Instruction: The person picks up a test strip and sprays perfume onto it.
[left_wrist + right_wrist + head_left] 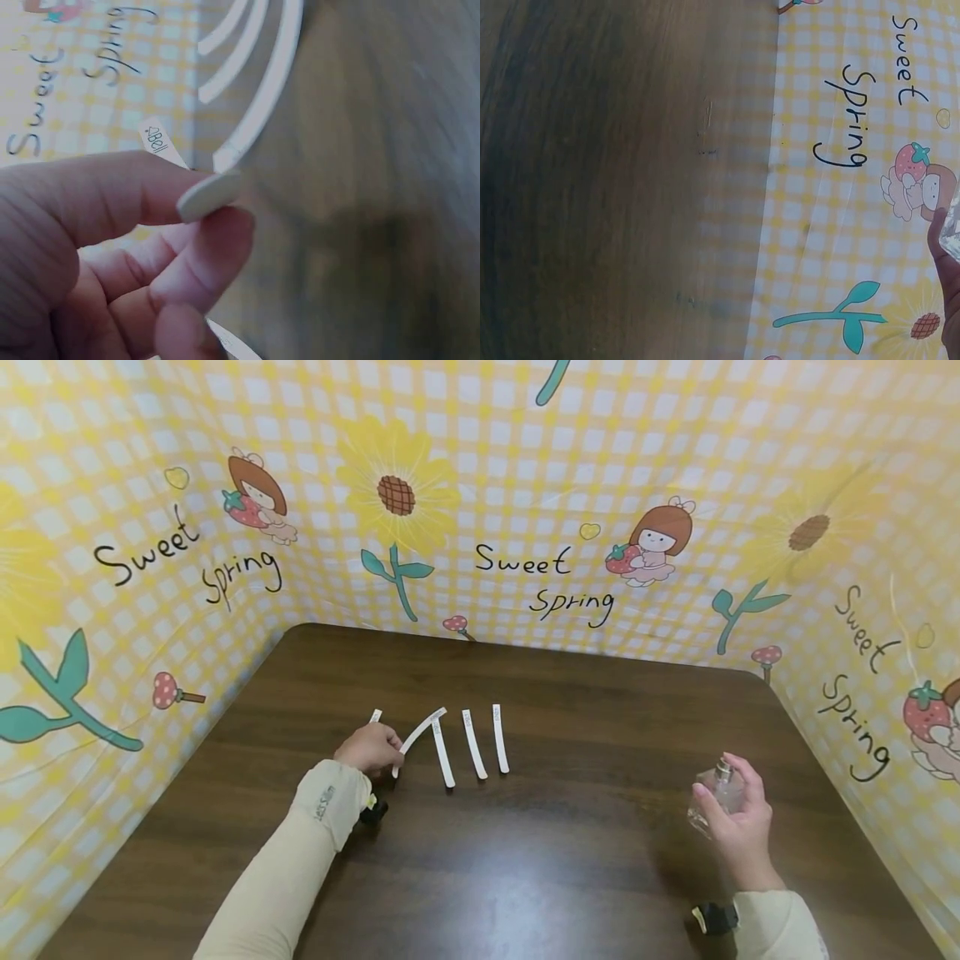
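Between thumb and fingers, my left hand (367,749) pinches a narrow white paper test strip (417,734). Its far end lifts to the right and overlaps the top of a lying strip. In the left wrist view the lettered end of the held strip (156,139) sticks out past the thumb. My right hand (746,828) grips a clear glass perfume bottle (703,810) above the table's right side, forefinger at its spray top (722,769). Only an edge of the bottle (952,229) enters the right wrist view.
To the right of the left hand lie three white strips in a row, the nearest strip (445,760) among them. Another strip (377,716) is partly hidden behind that hand. Checked yellow cloth walls (525,510) close in the brown table (585,727) at the back and both sides.
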A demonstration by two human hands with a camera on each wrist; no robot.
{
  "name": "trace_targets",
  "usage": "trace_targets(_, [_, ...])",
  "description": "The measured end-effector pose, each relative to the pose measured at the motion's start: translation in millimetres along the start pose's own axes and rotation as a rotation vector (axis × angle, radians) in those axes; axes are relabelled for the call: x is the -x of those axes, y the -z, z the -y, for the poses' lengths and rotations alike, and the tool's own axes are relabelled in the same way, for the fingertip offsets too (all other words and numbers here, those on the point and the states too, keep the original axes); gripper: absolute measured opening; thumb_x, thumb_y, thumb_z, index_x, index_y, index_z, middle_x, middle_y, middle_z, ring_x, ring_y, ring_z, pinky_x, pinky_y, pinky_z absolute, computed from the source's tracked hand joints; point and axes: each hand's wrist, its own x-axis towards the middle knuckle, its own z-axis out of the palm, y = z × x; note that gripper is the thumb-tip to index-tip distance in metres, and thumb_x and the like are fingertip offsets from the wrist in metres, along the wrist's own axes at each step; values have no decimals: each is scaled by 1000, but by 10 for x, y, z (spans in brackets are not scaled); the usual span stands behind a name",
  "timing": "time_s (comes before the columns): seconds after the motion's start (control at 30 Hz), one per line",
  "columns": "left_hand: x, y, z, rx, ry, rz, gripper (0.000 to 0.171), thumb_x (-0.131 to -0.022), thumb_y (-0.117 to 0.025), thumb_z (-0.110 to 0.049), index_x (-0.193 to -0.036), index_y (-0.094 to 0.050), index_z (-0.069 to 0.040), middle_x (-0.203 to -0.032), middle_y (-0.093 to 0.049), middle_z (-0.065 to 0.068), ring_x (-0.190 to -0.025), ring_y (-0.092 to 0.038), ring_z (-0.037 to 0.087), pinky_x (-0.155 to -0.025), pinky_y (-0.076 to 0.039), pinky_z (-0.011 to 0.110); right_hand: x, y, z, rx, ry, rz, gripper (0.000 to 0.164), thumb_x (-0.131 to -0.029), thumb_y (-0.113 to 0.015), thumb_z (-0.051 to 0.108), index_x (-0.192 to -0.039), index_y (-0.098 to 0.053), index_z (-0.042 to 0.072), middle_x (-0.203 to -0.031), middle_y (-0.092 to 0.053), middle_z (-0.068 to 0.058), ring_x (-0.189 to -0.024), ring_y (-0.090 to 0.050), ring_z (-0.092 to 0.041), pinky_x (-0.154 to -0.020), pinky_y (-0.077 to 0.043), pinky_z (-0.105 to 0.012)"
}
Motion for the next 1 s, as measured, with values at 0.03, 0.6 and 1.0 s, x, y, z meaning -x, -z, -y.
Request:
trace_targets(0.03, [2,-5,-24,17,-11,-8,6,-74,-62,-2,-80,-64,-2,-59,-54,0,-42,-41,9,-43,-38,21,-4,-15,11,-5,-2,0,54,-75,-61,-23,-124,-43,-11,-91,-60,25,-75,-57,8,-66,-45,-6])
trace_targets(0.6, [135,-145,-473,353,-110,23,24,-79,-62,-1,-102,-64,6,-73,-64,8,-44,-43,8,-39,-28,20,-117,-498,266,121,114,91,57,-62,-69,-26,-114,-53,-8,-81,-62,-4,-75,-50,11,-61,-43,-7])
trace_targets(1.0, [199,-352,-793,453,-162,114,29,-81,-62,1,-109,-62,8,-60,-60,-2,-41,-36,7,-41,-30,19,-222,-713,462,122,225,194,54,-66,-72,-20,-115,-52,-8,-73,-61,-18,-61,-54,-3,-54,-47,-16])
